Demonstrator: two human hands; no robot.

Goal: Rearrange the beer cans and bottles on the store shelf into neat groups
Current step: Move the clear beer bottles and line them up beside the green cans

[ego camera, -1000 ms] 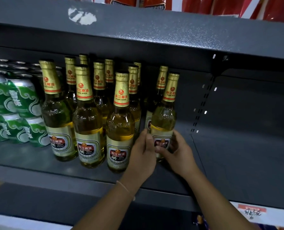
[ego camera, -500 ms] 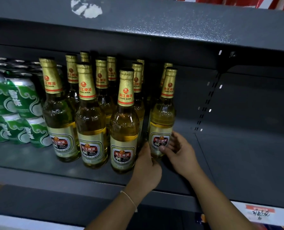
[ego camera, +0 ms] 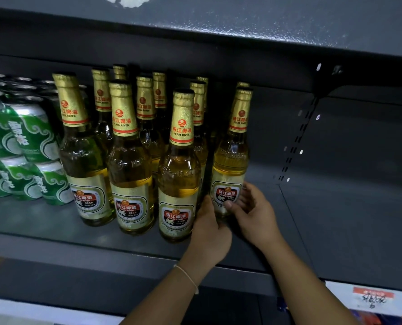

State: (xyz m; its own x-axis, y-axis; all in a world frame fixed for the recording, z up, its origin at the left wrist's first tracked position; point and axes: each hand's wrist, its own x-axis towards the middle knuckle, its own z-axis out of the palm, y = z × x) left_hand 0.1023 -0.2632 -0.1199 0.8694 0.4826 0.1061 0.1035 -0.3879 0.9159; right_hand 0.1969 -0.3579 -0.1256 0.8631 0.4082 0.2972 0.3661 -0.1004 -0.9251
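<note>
Several clear Pearl River beer bottles with gold foil necks stand in rows on a dark grey shelf. The rightmost front bottle stands upright, and both hands are on its lower part. My left hand presses against its left side near the base, between it and the neighbouring bottle. My right hand wraps its right side, thumb on the label. Green beer cans are stacked two high at the far left.
To the right of the bottles the shelf floor holds nothing. The shelf above hangs low over the bottle caps. A perforated upright runs down the back wall. A price label strip sits on the shelf edge below right.
The rightmost bottle has shifted slightly back and left, coming in line with the bottle behind it. Both hands stayed on it. The camera has moved closer.
</note>
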